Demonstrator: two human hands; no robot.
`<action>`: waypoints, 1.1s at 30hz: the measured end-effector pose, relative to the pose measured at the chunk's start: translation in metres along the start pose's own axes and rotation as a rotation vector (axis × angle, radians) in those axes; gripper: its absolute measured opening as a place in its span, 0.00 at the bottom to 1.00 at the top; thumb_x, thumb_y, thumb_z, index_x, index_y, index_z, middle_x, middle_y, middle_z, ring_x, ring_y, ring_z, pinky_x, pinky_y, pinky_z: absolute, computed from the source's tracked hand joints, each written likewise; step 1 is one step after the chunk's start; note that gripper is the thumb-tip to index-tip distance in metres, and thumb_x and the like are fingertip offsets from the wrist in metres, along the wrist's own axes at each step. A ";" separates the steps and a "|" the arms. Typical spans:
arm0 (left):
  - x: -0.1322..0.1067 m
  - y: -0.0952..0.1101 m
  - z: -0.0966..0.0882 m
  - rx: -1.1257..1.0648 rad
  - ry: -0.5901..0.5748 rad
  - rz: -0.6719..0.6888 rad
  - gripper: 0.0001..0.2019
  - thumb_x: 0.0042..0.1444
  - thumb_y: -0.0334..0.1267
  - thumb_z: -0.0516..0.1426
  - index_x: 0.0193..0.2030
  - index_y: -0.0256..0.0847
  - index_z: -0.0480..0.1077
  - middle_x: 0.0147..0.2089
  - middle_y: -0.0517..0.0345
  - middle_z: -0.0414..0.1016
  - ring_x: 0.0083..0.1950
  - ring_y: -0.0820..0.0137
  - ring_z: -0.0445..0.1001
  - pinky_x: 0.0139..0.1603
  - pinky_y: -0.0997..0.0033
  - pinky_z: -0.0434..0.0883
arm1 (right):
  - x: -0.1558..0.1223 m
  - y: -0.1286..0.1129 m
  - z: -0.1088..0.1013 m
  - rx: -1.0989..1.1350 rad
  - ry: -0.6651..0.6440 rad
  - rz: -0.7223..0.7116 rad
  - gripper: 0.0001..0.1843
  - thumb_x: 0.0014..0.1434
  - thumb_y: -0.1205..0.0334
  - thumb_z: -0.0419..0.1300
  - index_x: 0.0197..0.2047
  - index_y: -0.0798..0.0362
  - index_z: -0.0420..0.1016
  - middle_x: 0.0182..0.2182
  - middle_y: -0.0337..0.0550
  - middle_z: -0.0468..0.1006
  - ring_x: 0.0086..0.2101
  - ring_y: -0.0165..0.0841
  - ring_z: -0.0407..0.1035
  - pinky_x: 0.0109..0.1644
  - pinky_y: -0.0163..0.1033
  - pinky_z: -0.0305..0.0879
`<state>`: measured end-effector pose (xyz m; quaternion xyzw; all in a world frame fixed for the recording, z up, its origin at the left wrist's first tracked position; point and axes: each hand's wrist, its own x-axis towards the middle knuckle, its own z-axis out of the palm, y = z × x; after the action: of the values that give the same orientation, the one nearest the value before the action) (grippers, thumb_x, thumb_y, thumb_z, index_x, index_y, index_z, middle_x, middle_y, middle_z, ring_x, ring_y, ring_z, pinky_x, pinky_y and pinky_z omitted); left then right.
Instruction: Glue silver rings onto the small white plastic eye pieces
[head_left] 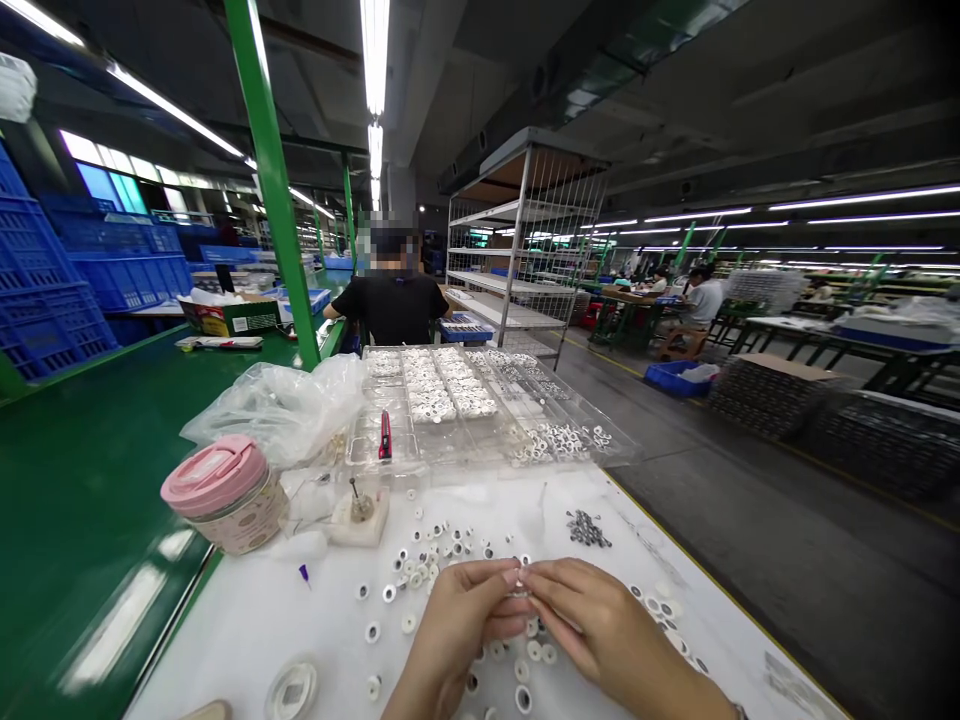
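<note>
My left hand (pixel 469 615) and my right hand (pixel 600 620) meet fingertip to fingertip just above the white tabletop (pixel 225 630). Pinched between them is a small white round part (pixel 520 576), mostly covered by the fingers, so its exact shape is hidden. Around and under the hands lie many loose white round parts (pixel 409 623), some showing dark centres. Beyond my right hand is a small heap of grey metal pieces (pixel 588 528). More white rings (pixel 660 607) are scattered to the right of that hand.
Clear plastic trays (pixel 450 455) of small parts stand at the back, with a red utility knife (pixel 385 435) in one. On the left are a pink-lidded jar (pixel 225 495), a plastic bag (pixel 277 410), a small fixture (pixel 360 510) and a purple dispensing tip (pixel 304 573). A person (pixel 394 300) sits ahead.
</note>
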<state>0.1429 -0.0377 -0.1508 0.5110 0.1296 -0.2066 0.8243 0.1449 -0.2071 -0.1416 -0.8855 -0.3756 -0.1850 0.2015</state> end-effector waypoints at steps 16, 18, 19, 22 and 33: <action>0.000 0.007 0.004 -0.053 0.192 0.079 0.12 0.53 0.30 0.55 0.45 0.27 0.66 0.41 0.41 0.72 0.37 0.67 0.74 0.36 0.74 0.73 | 0.041 0.116 0.005 -0.049 -0.350 0.618 0.09 0.47 0.65 0.54 0.25 0.55 0.76 0.25 0.45 0.75 0.29 0.33 0.68 0.34 0.35 0.58; -0.001 0.008 0.005 -0.050 0.210 0.078 0.12 0.53 0.30 0.55 0.44 0.27 0.67 0.40 0.42 0.72 0.36 0.67 0.74 0.35 0.75 0.73 | 0.045 0.121 0.005 -0.023 -0.372 0.614 0.07 0.45 0.67 0.55 0.24 0.56 0.76 0.24 0.44 0.75 0.27 0.32 0.68 0.32 0.34 0.58; -0.001 0.008 0.005 -0.049 0.213 0.076 0.12 0.53 0.30 0.56 0.44 0.27 0.67 0.40 0.42 0.72 0.36 0.67 0.74 0.35 0.75 0.73 | 0.047 0.124 0.005 -0.007 -0.381 0.613 0.07 0.44 0.68 0.56 0.23 0.56 0.75 0.23 0.44 0.75 0.27 0.31 0.68 0.31 0.33 0.58; 0.002 0.007 0.003 -0.054 0.195 0.080 0.12 0.53 0.31 0.56 0.44 0.27 0.67 0.40 0.41 0.72 0.36 0.68 0.74 0.35 0.76 0.73 | 0.051 0.125 0.000 0.039 -0.372 0.617 0.06 0.42 0.70 0.55 0.22 0.57 0.74 0.22 0.43 0.74 0.25 0.31 0.68 0.30 0.33 0.59; -0.003 0.003 0.004 -0.075 0.081 0.096 0.16 0.48 0.33 0.60 0.44 0.28 0.68 0.40 0.42 0.72 0.34 0.68 0.74 0.35 0.74 0.72 | 0.025 0.044 -0.024 0.863 -0.011 0.645 0.18 0.45 0.54 0.63 0.35 0.60 0.74 0.29 0.51 0.76 0.30 0.38 0.73 0.36 0.41 0.72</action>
<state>0.1413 -0.0400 -0.1455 0.4934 0.1459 -0.1409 0.8458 0.1893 -0.2320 -0.1186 -0.7934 -0.1273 0.0620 0.5920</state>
